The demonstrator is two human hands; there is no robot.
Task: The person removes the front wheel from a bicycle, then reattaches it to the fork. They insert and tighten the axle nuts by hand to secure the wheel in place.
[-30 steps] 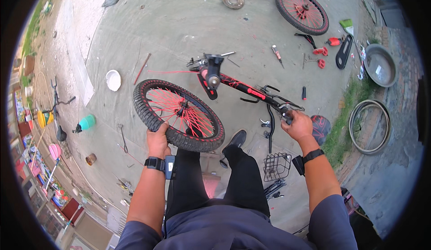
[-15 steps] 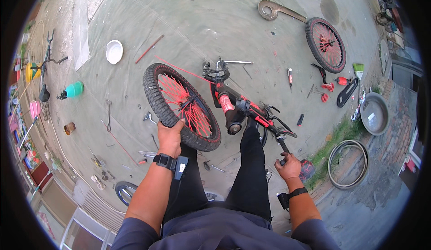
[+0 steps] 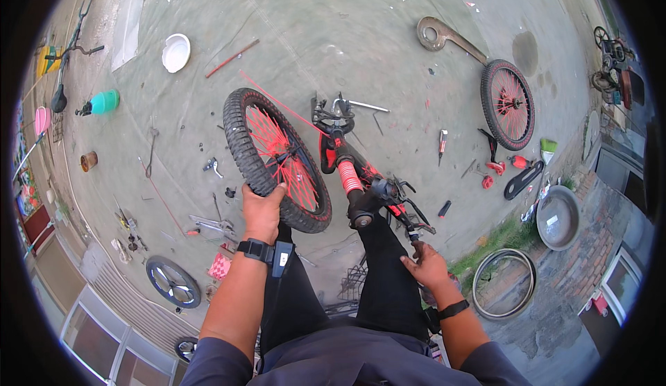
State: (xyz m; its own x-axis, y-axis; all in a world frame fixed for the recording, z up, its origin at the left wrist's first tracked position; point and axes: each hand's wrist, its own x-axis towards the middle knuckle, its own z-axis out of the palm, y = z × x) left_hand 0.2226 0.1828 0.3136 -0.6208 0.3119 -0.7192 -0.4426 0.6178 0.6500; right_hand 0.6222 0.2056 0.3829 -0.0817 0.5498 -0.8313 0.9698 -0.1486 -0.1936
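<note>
My left hand [image 3: 262, 209] is closed on the near edge of a black knobby bicycle wheel [image 3: 241, 143] with red spokes, holding it tilted up off the ground. Just right of the wheel, a black and red bicycle frame [image 3: 352, 151] extends from the floor back toward my legs. A red-and-white striped section [image 3: 349, 176] shows on it. My right hand [image 3: 427, 267] is closed on the black handlebar grip [image 3: 415, 236] at the frame's near right, its thumb held apart. From the frame's far end a thin red cable [image 3: 277, 100] runs up left past the wheel.
Far right lie another red-spoked wheel [image 3: 508, 105] and a curved metal part [image 3: 452, 40]. A grey basin [image 3: 558, 218] and bare rims [image 3: 479, 289] are at the right. Hand tools [image 3: 211, 224] and a black wheel [image 3: 173, 282] lie lower left; a white bowl [image 3: 176, 53] stands farther off.
The view has shifted. The frame's handlebar end and my right hand have swung left and nearer to me. My left hand keeps hold of the wheel, which stands slightly more upright.
</note>
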